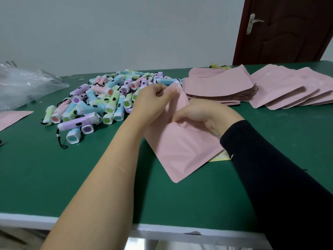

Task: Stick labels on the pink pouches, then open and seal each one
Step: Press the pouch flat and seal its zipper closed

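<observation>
Pink pouch [180,152]: on the green tabletop [81,177] in front of the person, turned askew so that one corner points back toward the near edge.
Long axis: roughly from that near corner away toward the far side, leaning slightly left at the top.
Far end: lifted off the surface and creased between the two hands; near part lying flat.
Left hand [153,100]: bare forearm, thumb and fingers pinching the pouch's farthest upper corner, just in front of the torches.
Right hand [198,114]: black sleeve [270,177], fingers curled and gripping the pouch lower down its raised edge, where the material dents inward.
Label sheet [219,157]: pale yellow, only a sliver peeking out from under the pouch's right corner, beside the sleeve.
Toy torches [108,100]: a loose heap in pink, blue, green and purple, left of the hands, some with black wrist cords.
Pouch stack [216,83]: just beyond the right hand, top ones curling.
Fanned pouches [288,89]: spread at far right, one showing a small round white spot.
Clear plastic bag [23,85]: crumpled at far left.
Stray pouch [12,118]: cut off by the left edge.
Door [288,29]: dark brown, behind the far right corner.
</observation>
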The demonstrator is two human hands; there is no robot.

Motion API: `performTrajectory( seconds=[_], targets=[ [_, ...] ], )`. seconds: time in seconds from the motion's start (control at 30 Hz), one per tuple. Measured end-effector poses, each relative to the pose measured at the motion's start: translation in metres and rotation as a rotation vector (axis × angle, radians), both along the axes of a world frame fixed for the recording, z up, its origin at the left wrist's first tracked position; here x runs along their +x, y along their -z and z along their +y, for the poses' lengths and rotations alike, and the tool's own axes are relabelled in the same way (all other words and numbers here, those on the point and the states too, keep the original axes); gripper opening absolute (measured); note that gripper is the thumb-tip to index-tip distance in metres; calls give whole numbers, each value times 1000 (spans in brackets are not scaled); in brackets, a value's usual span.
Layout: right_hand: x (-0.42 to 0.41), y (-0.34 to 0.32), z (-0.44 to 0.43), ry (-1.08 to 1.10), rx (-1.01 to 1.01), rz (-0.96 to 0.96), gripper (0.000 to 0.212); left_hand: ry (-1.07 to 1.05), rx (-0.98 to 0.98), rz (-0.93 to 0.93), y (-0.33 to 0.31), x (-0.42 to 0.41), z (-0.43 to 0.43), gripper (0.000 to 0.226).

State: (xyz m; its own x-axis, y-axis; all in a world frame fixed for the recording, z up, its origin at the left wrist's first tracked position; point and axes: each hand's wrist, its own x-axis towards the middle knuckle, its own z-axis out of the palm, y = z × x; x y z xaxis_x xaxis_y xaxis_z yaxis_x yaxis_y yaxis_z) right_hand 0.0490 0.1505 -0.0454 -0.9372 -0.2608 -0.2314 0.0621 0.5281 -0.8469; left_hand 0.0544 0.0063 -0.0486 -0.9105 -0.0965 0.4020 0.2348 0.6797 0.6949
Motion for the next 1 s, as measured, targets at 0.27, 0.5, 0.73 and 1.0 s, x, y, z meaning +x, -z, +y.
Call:
performTrajectory(
  seconds=[0.27, 0.5, 0.73, 1.0],
  targets=[
    [1, 1, -3, -21, 38, 8, 20, 8, 12, 41, 2, 1, 4, 28],
    [-1, 1, 1, -6, -7, -4, 15, 0, -19, -9, 3, -1, -1, 25],
    [-5, -1, 6, 12, -100, -47, 33, -26, -1, -48, 4, -4, -10, 32],
    [-5, -3, 9, 60, -168, -43, 34, -47, 7, -92, 7, -4, -18, 38]
  ],
)
